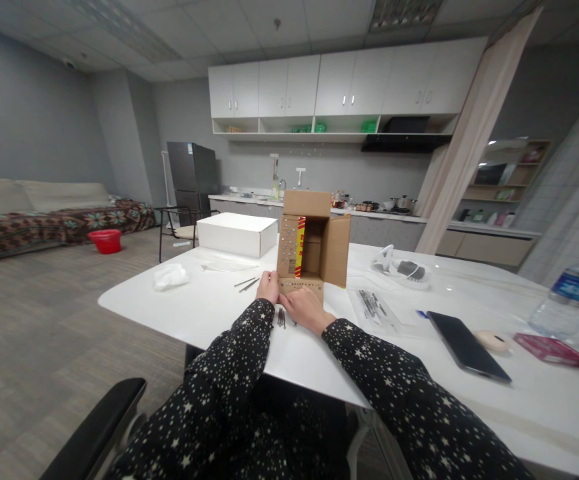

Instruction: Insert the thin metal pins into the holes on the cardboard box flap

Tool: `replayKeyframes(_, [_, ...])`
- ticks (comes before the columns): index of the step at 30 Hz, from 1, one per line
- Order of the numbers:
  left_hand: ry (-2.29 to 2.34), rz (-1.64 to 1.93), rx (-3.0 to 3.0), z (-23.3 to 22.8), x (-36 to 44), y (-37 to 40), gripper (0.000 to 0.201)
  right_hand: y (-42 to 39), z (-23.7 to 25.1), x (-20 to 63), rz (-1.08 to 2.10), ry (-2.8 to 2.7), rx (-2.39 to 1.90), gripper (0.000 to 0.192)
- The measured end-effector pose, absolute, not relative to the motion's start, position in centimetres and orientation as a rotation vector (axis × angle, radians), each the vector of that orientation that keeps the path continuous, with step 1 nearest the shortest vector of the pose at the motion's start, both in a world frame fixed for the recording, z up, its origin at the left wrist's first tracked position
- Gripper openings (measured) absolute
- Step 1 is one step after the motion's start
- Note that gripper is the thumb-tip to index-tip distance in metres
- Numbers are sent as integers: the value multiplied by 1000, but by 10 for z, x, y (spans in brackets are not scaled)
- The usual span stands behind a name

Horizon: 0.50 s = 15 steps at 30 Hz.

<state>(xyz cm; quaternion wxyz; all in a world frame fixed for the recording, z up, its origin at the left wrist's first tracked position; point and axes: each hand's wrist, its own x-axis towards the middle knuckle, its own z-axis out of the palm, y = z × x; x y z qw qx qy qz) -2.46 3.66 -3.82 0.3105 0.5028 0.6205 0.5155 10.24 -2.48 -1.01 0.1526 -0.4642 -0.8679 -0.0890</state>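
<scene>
Both hands rest on the desk (209,313) at the foot of the cardboard box (314,243), forearms in star-print sleeves stretched forward. Left hand (269,287) touches the box's lower front flap at its left corner; whether the fingers pinch it cannot be told. Right hand (305,309) lies knuckles-up against the same flap, grip not visible. Thin metal pins (281,317) lie between the wrists. White box (237,233) behind left; black tablet (466,345) and water bottle (572,292) well right
</scene>
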Motion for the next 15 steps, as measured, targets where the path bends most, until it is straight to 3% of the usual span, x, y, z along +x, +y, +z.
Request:
replayKeyframes(8, [1654, 1345, 1334, -31, -26, 31, 26, -25, -11, 105, -123, -2345, -1374, 47])
replayKeyframes(15, [1639, 1357, 1332, -32, -31, 31, 26, -35, -6, 108, -62, -2378, -1149, 20])
